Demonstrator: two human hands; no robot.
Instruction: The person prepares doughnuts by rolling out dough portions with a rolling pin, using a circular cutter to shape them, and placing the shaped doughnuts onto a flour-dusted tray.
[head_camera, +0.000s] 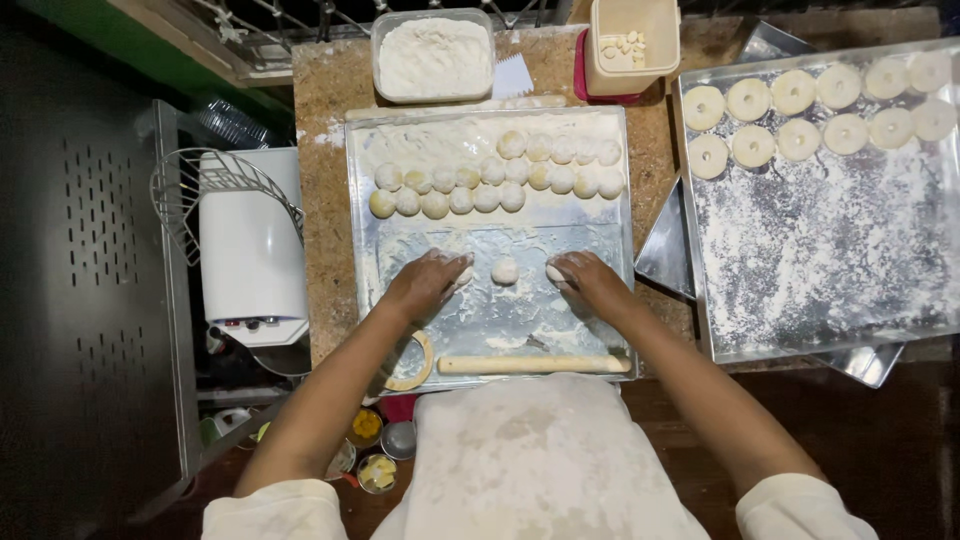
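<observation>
My left hand (428, 283) and my right hand (588, 280) rest on a floured metal tray (610, 330), each cupped over a small dough ball. A third dough ball (505, 271) lies loose between them. Several more dough balls (500, 175) sit in rows at the tray's far end. A wooden rolling pin (533, 365) lies along the tray's near edge.
On the right, a second floured tray (820, 260) holds several ring-shaped dough pieces (800, 120). A tub of flour (433, 57) and a beige container (632, 42) stand at the back. A round cutter ring (418, 362) lies near-left. A white mixer (250, 250) stands left.
</observation>
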